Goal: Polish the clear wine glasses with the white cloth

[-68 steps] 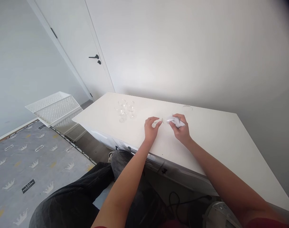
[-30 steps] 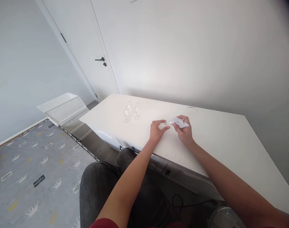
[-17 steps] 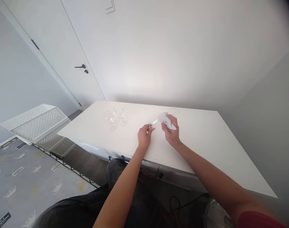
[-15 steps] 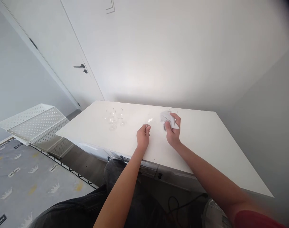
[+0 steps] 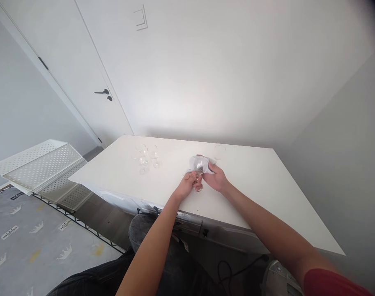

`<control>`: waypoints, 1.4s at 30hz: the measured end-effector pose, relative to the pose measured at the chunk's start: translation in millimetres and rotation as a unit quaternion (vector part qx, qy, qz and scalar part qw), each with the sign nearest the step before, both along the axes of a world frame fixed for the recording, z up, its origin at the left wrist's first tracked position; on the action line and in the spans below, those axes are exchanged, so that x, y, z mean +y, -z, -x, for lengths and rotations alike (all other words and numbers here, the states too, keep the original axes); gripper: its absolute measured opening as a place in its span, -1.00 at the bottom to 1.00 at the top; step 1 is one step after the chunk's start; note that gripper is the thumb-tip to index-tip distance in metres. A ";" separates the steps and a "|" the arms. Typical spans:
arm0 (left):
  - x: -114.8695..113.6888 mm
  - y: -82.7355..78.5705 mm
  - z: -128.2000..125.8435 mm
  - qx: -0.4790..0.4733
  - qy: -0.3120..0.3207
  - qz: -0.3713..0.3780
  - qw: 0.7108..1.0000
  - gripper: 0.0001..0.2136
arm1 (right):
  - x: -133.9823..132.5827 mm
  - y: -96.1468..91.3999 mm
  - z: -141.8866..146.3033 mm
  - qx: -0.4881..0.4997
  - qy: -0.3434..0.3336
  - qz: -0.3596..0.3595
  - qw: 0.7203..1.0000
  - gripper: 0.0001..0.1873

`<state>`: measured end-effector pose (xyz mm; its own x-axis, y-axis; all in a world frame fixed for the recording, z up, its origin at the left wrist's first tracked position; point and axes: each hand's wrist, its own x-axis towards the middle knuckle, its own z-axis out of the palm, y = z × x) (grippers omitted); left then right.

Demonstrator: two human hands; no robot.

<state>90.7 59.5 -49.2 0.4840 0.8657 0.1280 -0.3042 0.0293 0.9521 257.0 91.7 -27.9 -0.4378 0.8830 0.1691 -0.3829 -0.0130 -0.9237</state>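
Note:
My left hand (image 5: 189, 183) is closed round the lower part of a clear stemmed glass (image 5: 199, 164), tilted above the near middle of the white table. A white cloth (image 5: 193, 163) lies behind and around the bowl of this glass. My right hand (image 5: 216, 176) is closed on the cloth and presses it against the glass from the right; some of its fingers are hidden behind the cloth. Several clear stemmed glasses (image 5: 143, 155) stand together on the left part of the table. Another clear glass (image 5: 219, 151), faint against the white, is just beyond my right hand.
The white table (image 5: 267, 197) stands against a wall, with drawers (image 5: 187, 226) along its front. On the left are a white perforated metal rack (image 5: 45, 160) and a grey patterned mat (image 5: 45, 242). Below the table lie a black cable (image 5: 230, 271) and a grey appliance (image 5: 279, 279).
My right hand has brought the cloth leftward onto the glass in my left hand. Both hands are now together. The view has shifted slightly.

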 end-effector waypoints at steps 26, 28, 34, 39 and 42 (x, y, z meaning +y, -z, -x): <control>-5.6 8.1 -8.3 0.433 -0.271 -0.193 0.838 -0.78 | 4.8 -6.5 -6.2 -0.342 0.204 -0.598 0.696 -0.75; -6.6 7.2 -10.5 0.457 -0.271 -0.208 0.821 -0.81 | 1.1 -7.9 -3.4 -0.320 0.227 -0.528 0.753 -0.83; -11.0 5.9 -10.1 0.423 -0.289 -0.222 0.830 -0.77 | 0.3 -21.3 -2.8 -0.210 0.183 -0.173 0.945 -0.72; -16.7 3.9 -5.1 0.382 -0.250 -0.241 0.856 -0.80 | 11.5 -24.4 -18.2 -0.079 0.035 0.010 0.996 -0.68; -17.5 4.5 -2.6 0.349 -0.267 -0.242 0.865 -0.78 | 13.4 -16.3 -17.2 -0.014 0.014 0.036 0.999 -0.62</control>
